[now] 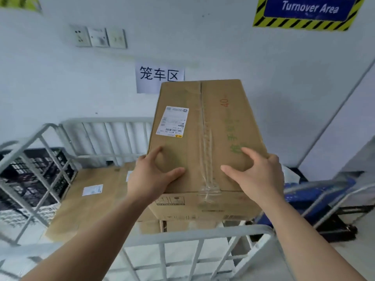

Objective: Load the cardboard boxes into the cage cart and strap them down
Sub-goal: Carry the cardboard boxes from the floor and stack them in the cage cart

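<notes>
A tall cardboard box [205, 126] with a white shipping label and green writing stands inside the grey cage cart [182, 234], on top of another box. My left hand [152, 175] lies on the box's near left top edge, fingers spread flat on the top face. My right hand [257, 175] lies on the near right edge in the same way. A lower, wide cardboard box [89, 199] with a white label fills the cart's left side. No strap is in view.
The cart's barred sides [105, 136] rise at the back and left. Black crates [34, 177] stand outside on the left. A blue hand truck [316, 197] stands to the right. The white wall carries a paper sign [159, 77], sockets and a blue "Turnover Area" sign [308, 9].
</notes>
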`<control>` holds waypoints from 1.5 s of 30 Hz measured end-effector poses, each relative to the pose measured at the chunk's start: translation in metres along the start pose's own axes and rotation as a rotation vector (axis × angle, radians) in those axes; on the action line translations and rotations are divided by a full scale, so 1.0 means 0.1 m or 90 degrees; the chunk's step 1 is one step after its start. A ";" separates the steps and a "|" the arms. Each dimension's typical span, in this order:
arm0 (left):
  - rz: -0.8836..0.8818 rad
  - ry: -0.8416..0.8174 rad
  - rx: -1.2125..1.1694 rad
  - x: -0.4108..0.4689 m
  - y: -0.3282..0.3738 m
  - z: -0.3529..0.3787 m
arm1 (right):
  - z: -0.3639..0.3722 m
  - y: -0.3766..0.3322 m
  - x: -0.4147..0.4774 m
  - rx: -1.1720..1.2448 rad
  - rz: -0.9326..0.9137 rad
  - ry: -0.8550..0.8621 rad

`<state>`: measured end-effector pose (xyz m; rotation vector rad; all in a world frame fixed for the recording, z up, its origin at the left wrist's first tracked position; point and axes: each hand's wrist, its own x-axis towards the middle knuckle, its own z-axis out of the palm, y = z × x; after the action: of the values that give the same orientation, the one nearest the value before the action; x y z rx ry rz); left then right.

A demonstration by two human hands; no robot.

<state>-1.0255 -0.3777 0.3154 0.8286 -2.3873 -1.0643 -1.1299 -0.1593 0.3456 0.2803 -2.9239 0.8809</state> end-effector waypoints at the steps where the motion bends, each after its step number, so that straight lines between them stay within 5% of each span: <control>1: -0.017 0.015 0.008 0.01 -0.11 -0.08 | 0.10 -0.11 0.02 0.003 -0.017 -0.017; 12: -0.156 0.084 0.030 0.45 -1.40 -1.09 | 1.39 -1.48 0.07 0.004 -0.110 -0.153; 23: -0.204 0.033 0.115 1.28 -2.90 -2.19 | 2.93 -2.84 -0.18 0.046 -0.045 -0.218; 45: -0.363 -0.050 0.176 2.00 -4.65 -2.09 | 4.84 -3.27 -0.02 -0.028 0.005 -0.392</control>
<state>-0.8918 -0.8690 0.1130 1.6644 -2.4570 -0.9759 -1.0731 -0.6950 0.1187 0.6403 -3.4919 0.8499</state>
